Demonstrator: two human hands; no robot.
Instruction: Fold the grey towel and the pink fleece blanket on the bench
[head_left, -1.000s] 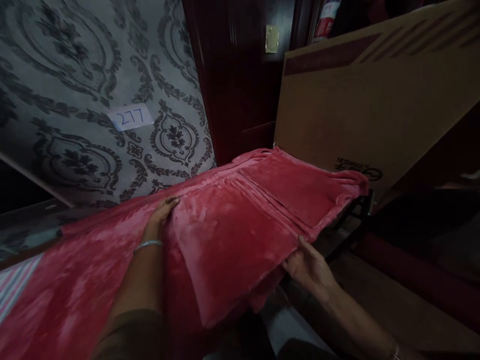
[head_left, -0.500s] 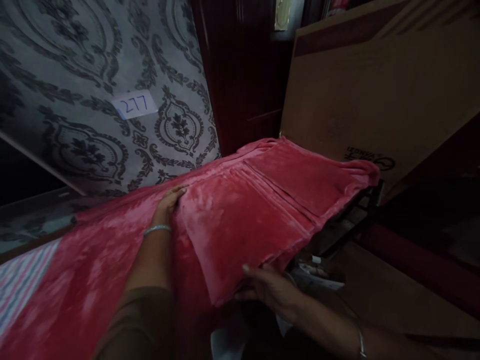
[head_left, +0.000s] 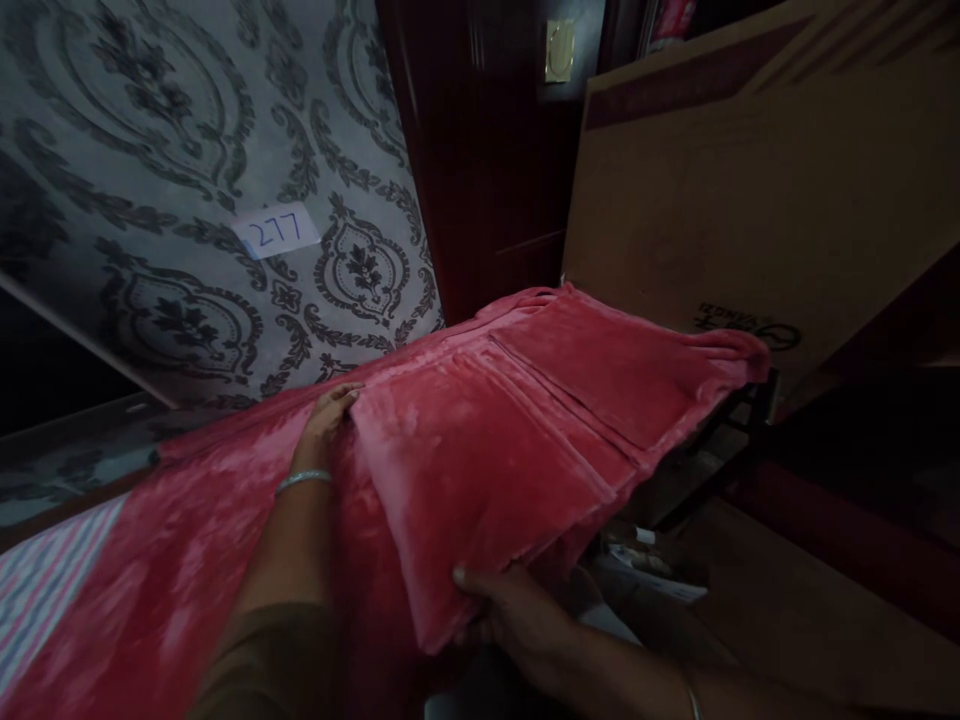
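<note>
A red plush blanket [head_left: 480, 450] lies spread out, with a folded-over flap toward its right part. At the flap's far left corner, my left hand [head_left: 334, 410] is closed on the edge of the fabric; its fingertips are partly tucked from sight. Lower down, my right hand [head_left: 517, 620] pinches the flap's near edge, thumb on top and fingers underneath, close to the near corner. That corner droops over the dark gap below. Beyond the flap, a second folded section continues to the right.
A striped cloth [head_left: 60, 580] shows at the left. Patterned wallpaper [head_left: 367, 265] with a paper label [head_left: 281, 230] marked 277 rises behind, beside a dark red door [head_left: 495, 150]. A large cardboard box [head_left: 697, 190] stands at the right. Small items [head_left: 652, 565] sit low beneath the blanket's edge.
My right hand has drawn the flap's near edge slightly left and down. My left hand has shifted a little left with its corner. The view has tilted slightly up.
</note>
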